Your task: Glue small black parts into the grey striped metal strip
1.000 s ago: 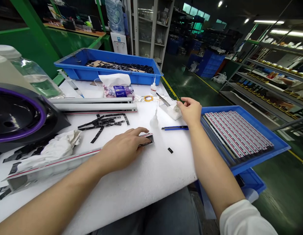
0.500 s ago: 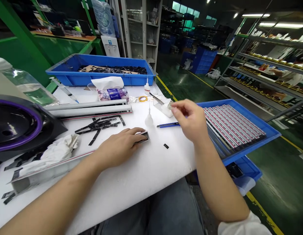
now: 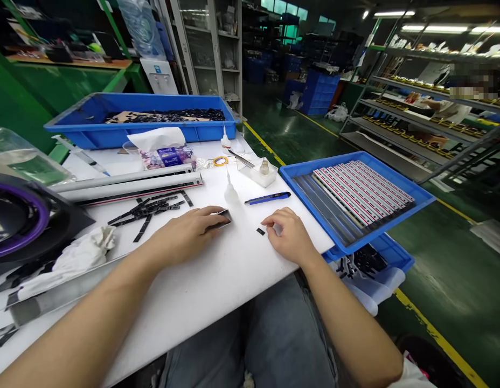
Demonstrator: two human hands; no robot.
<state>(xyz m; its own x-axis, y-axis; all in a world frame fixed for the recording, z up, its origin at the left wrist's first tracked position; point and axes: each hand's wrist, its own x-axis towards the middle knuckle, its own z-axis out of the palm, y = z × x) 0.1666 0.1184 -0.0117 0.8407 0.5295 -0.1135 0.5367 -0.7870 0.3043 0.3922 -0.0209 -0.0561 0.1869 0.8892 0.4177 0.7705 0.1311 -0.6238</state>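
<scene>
My left hand is closed round the far end of a long white metal channel, which lies slantwise on the table beneath my forearm. Most of its middle is hidden by that arm. Close to a small black strip piece on the white tabletop, my right hand has its thumb and index finger curved and apart, with nothing seen between them. A white squeeze bottle with a thin nozzle stands beyond my hands. To its right lies a blue utility knife.
At right, a blue tray holds rows of white-and-red strips. A large blue bin stands at the back. Black strips, a tissue pack, a crumpled white cloth and a small bottle on a white block are around.
My right hand has come down from above the knife to the tabletop beside the small black piece. My left hand stays on the channel. The view has turned slightly right.
</scene>
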